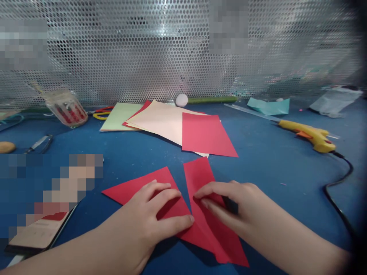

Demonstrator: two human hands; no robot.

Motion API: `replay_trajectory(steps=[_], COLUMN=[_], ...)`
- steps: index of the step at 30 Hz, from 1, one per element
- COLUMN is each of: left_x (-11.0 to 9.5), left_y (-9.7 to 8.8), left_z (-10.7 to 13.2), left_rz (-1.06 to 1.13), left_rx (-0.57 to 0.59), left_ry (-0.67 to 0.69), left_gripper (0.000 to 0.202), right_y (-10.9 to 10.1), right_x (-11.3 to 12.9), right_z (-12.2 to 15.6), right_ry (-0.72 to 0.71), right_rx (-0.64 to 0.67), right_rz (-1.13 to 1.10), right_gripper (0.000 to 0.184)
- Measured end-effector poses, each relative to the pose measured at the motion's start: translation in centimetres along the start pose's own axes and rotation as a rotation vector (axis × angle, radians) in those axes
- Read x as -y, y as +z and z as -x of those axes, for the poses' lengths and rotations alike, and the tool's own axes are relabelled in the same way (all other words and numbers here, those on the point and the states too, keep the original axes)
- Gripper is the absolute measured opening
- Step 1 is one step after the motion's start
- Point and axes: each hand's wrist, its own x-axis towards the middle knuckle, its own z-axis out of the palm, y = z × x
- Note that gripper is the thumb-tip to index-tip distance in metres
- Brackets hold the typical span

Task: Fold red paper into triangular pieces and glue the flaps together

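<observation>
The red paper point(210, 235) lies on the bench point(286, 172) under the left grip point(151, 212), whose fingers spread loosely. The right grip point(243, 198) is narrow, on the paper too (can't tell if it pinches). Some folding looks done, but its top parts spread apart. Ahead, another red sheet point(206, 133) looks unfolded.

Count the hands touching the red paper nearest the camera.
2: the left hand lies across the red paper's left part; the right hand has thumb and forefinger on its right part. Neither is hidden.
</observation>
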Motion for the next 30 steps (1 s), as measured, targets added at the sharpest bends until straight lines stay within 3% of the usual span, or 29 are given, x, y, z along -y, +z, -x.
replay_trajectory(steps=[4,7,13,22,27,30], left_x=[-0.2,-0.3,-0.7,-0.8,-0.8,-0.7], left_y=[-0.1,-0.2,-0.1,-0.3,-0.3,-0.3], left_z=[-0.2,-0.3,-0.1,-0.2,-0.5,-0.5], left_rz=[0.009,0.017,0.009,0.027,0.049,0.042], left_rx=[-0.025,-0.035,0.077,0.117,0.091,0.117], left_ry=[-0.007,-0.037,-0.073,-0.005,-0.026,-0.024], left_gripper=[0.049,0.041,0.056,0.065,0.059,0.064], right_y=[-0.2,-0.1,-0.2,-1.8,-1.7,-1.8], right_x=[0.3,0.5,0.5,1.3,1.0,1.0], right_z=[0.4,0.8,0.9,-0.2,0.3,0.3], right_ry=[0.066,0.097,0.147,0.269,0.426,0.424], right_rx=[0.028,-0.027,-0.019,0.299,0.449,0.487], right_rz=[-0.004,0.017,0.011,-0.131,-0.099,-0.120], right_gripper=[0.023,0.026,0.032,0.042,0.072,0.075])
